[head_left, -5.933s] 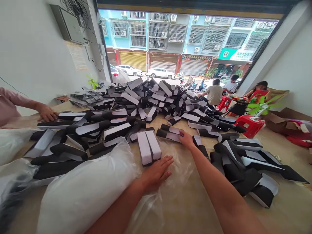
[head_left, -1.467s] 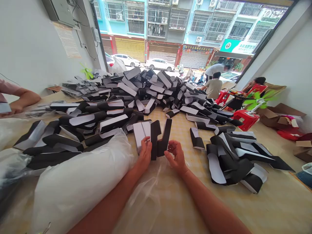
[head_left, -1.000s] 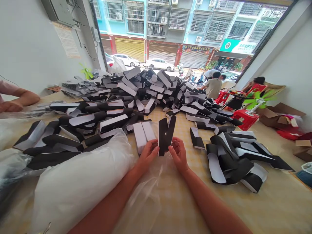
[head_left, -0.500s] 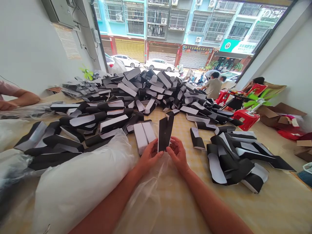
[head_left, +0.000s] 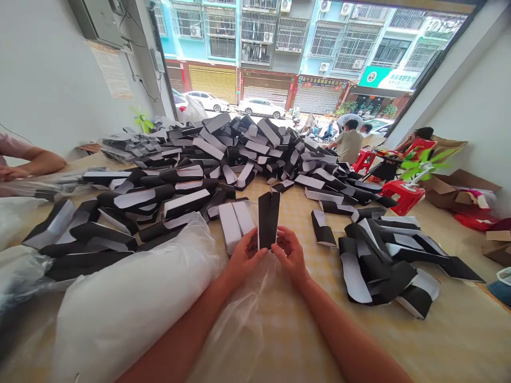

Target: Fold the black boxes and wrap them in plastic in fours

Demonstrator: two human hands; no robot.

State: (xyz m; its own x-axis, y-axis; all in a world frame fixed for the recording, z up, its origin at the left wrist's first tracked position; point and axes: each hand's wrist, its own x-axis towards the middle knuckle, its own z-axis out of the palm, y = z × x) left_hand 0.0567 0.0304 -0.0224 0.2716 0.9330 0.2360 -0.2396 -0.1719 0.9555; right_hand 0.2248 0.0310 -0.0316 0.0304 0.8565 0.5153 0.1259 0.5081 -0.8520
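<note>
Upright between my hands stands a black folded cardboard piece (head_left: 269, 221) with pale edges, its two halves side by side. My left hand (head_left: 246, 250) is closed on its lower left side, the thumb near the bottom edge. On the lower right side my right hand (head_left: 290, 250) grips it, thumb and fingers at the edge. Fingers behind the piece are partly hidden. Just left of it, white blocks (head_left: 229, 221) lie in clear plastic, close to my left hand. A thin clear plastic sheet (head_left: 243, 319) lies under my wrists.
Black-and-white folded cardboard pieces (head_left: 247, 143) are heaped at the back, with more at left and a smaller pile (head_left: 379, 266) at right. A bulging white plastic bag (head_left: 136, 298) lies beside my left forearm. Another person's arm (head_left: 35, 154) rests at far left.
The two halves of the black cardboard piece have come together at the top, closing the gap between them. The piece has shifted slightly left; both hands keep hold of it.
</note>
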